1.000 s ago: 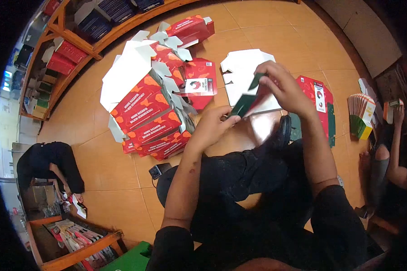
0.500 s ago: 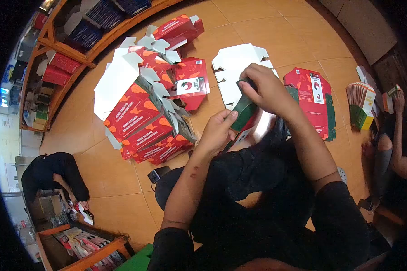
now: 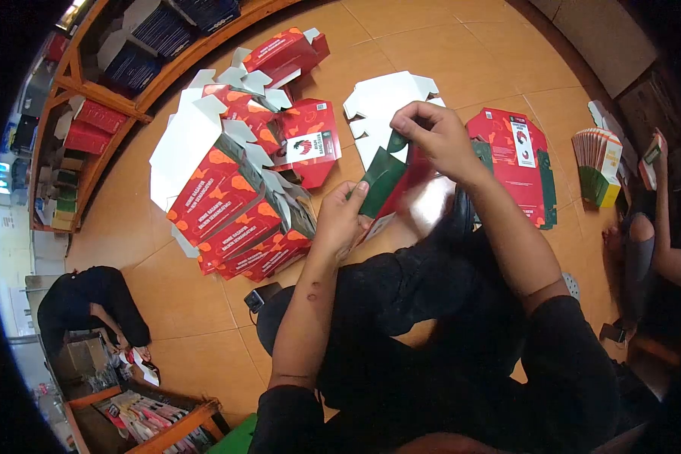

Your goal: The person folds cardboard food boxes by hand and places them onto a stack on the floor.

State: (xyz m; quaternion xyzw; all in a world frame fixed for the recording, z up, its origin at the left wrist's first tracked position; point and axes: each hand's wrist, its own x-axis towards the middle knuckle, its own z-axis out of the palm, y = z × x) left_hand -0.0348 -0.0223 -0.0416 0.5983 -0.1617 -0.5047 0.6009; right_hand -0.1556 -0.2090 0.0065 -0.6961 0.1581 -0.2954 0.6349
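Green carton [image 3: 379,181]; left hand [image 3: 341,220] pinches its edge.

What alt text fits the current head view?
A person's left hand and right hand hold a green-and-red box. Beyond lies white card on the floor, piled red boxes to its left, flat red cardboard to its right.

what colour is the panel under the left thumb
The panel is dark green; head view shows it.

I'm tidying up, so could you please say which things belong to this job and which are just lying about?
Likely the job:
held carton
white cardboard
piled red cartons
flat red cartons

Probably lying about:
black device
shelved blue boxes
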